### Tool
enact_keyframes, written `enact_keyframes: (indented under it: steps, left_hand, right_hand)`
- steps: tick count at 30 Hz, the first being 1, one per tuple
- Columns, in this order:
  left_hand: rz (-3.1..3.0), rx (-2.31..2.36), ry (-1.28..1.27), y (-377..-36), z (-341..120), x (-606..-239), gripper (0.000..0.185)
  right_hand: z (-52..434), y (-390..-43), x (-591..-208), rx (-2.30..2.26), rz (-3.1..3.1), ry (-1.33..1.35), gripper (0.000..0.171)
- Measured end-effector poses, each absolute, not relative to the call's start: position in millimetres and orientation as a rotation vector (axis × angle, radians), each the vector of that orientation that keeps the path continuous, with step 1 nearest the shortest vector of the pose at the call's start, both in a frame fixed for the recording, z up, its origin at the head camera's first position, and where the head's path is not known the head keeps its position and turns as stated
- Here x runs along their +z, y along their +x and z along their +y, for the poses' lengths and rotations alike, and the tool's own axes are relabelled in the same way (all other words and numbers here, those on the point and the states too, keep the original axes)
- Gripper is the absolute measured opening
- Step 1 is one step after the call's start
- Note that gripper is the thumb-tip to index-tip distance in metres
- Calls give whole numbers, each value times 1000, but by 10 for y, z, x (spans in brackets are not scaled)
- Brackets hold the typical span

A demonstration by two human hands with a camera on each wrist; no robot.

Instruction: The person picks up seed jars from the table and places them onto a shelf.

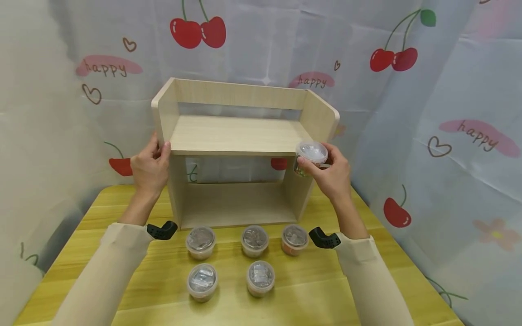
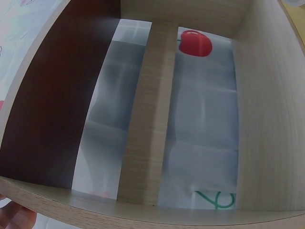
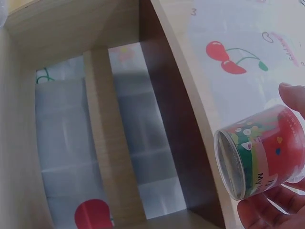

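At shelf (image 1: pixel 240 136) front | left hand (image 1: pixel 150 166) grips side panel | right hand (image 1: pixel 332 174) raised, pinching cup (image 1: pixel 311 157)

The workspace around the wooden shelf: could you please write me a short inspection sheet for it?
Surface: yellow wooden table, five lidded cups in two rows at the front.
Job's things: wooden shelf upright, both levels bare; sixth cup held at its right front edge.
Clutter: nothing seen.
Grippers: left hand grips the shelf's left side panel; right hand holds the cup.
Cables: nothing seen.
Surroundings: cherry-print cloth behind and on both sides.
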State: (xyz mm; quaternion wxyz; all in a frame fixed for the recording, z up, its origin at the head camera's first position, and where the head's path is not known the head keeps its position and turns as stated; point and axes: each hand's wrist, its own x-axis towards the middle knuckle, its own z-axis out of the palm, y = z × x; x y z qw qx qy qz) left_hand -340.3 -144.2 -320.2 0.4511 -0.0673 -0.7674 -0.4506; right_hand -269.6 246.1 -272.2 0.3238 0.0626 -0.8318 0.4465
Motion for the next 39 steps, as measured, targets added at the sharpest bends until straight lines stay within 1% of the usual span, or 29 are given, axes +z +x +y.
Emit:
enact_keyframes:
  steps: [5,13,18,28,39]
  left_hand:
    - [-1884,-1118,-163,-3401,-1446,-3213,38]
    - [-1895,-1125,-160,-3386,-1431,-3198,39]
    - [-1897,-1149,-144,-3379,-1423,-3201,41]
    - [-1893,-1149,-151,-3386,-1434,-3215,42]
    - [-1889,-1152,-160,-3390,-1426,-3226,42]
  right_hand:
    - [2409,-2802,-2619,1151,-2200,127,70]
    - [2334,-2937,-2487,1151,-2186,107,68]
    - [2292,-2988,-2427,1154,-2204,84,71]
    - [2248,-3130,-2373,1146,-2240,30,71]
    - [2252,-3262,-2329,1127,-2316,-34,77]
